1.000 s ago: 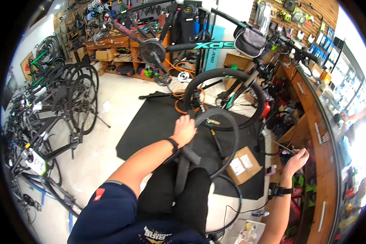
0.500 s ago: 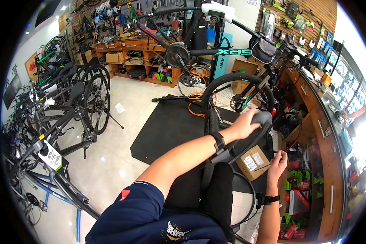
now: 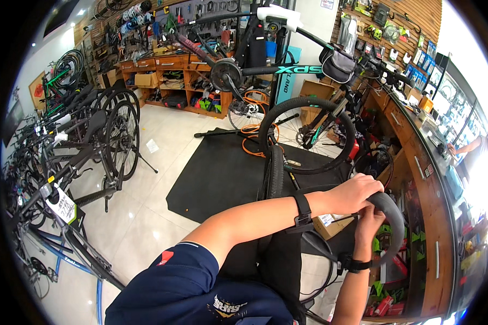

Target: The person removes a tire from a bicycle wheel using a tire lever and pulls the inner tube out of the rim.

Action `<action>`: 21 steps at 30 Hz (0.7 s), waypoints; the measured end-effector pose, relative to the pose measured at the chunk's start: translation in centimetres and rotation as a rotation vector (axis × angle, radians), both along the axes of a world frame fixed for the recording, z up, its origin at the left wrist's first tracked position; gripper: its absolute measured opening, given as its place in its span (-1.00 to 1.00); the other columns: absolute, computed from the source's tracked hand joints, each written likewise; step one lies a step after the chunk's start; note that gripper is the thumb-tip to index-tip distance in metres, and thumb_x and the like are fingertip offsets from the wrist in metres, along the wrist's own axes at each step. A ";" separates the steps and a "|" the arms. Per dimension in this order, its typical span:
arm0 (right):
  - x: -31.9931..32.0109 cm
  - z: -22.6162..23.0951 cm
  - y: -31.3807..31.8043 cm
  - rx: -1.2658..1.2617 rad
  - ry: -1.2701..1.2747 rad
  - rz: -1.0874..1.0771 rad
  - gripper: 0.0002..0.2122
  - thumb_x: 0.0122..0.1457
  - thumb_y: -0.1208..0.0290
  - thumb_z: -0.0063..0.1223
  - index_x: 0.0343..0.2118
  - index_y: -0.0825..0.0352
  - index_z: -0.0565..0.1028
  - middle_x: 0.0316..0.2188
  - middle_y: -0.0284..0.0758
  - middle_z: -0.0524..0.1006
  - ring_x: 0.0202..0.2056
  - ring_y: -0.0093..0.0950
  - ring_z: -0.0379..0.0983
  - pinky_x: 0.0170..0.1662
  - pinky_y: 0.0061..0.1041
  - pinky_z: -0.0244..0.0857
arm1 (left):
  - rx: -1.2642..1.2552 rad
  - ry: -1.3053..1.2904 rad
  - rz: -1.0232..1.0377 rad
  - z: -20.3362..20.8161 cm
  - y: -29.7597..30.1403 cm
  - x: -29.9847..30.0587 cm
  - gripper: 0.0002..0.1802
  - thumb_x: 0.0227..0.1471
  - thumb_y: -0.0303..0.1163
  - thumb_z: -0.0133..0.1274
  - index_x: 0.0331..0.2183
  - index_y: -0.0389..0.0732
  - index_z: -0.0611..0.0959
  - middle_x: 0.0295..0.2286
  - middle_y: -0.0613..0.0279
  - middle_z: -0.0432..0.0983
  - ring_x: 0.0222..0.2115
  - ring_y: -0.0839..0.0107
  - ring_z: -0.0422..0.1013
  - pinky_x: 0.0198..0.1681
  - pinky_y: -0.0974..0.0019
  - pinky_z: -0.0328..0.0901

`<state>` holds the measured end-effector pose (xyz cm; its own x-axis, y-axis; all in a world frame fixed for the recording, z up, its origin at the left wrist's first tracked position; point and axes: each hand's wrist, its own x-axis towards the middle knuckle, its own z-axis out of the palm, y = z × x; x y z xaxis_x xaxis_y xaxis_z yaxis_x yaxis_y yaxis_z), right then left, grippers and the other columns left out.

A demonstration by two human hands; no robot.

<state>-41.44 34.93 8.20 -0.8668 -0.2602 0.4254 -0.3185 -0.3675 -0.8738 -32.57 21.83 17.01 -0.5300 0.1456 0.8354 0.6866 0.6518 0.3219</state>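
Note:
A dark grey inner tube (image 3: 397, 230), rounded as if holding air, curves in a loop on the right and passes down by my right wrist. My left hand (image 3: 358, 194) is closed over the upper part of this tube, its arm reaching across my body. Just below it, my right hand (image 3: 368, 219) is raised with fingers pinched together close to the tube; what they hold is hidden. A wheel with a black knobby tyre (image 3: 275, 172) stands upright in front of my knees.
A bicycle with a black frame (image 3: 260, 70) is held up ahead, its front wheel (image 3: 346, 160) over a black mat (image 3: 217, 184). A cardboard box (image 3: 331, 228) lies beneath my hands. Parked bicycles (image 3: 122, 138) line the left; a wooden counter (image 3: 417, 162) runs along the right.
My left hand has moved right and down with the inner tube, coming next to my right hand. The tube's loop now swings out over the right side. The view has shifted slightly.

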 end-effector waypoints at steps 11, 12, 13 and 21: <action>1.9 0.1 3.5 0.319 -0.051 0.134 -0.79 0.32 0.31 -0.05 -0.13 0.33 0.51 -0.35 -0.50 0.46 -0.40 -0.72 0.33 -0.37 -0.70 0.17 | 0.485 -0.212 0.018 -2.5 1.6 3.6 -0.57 -0.14 -0.57 0.15 -0.16 -0.30 0.40 -0.32 0.07 0.45 -0.29 0.32 0.43 -0.26 0.29 0.34; 2.4 0.9 3.0 0.353 -0.078 0.199 -0.81 0.32 0.30 -0.06 -0.22 0.31 0.50 -0.46 -0.53 0.39 -0.47 -0.73 0.24 -0.42 -0.68 0.10 | 0.536 -0.239 0.007 -2.8 1.0 3.6 -0.57 -0.15 -0.58 0.14 -0.17 -0.31 0.40 -0.33 0.09 0.47 -0.32 0.37 0.43 -0.27 0.32 0.34; 2.3 1.0 2.5 0.347 -0.061 0.233 -0.83 0.31 0.33 -0.04 -0.24 0.32 0.48 -0.48 -0.53 0.38 -0.48 -0.73 0.23 -0.42 -0.68 0.10 | 0.587 -0.267 -0.005 -3.1 0.5 3.5 -0.58 -0.15 -0.58 0.14 -0.17 -0.32 0.41 -0.35 0.11 0.49 -0.34 0.42 0.44 -0.29 0.34 0.34; 4.5 3.0 -1.8 0.201 0.016 0.377 -0.93 0.27 0.46 -0.05 -0.33 0.33 0.37 -0.60 -0.51 0.26 -0.58 -0.73 0.14 -0.52 -0.70 0.04 | 0.666 -0.474 0.091 -3.9 -2.8 4.8 -0.79 -0.12 -0.55 0.16 -0.33 -0.37 0.57 -0.50 0.29 0.52 -0.44 0.66 0.35 -0.39 0.43 0.29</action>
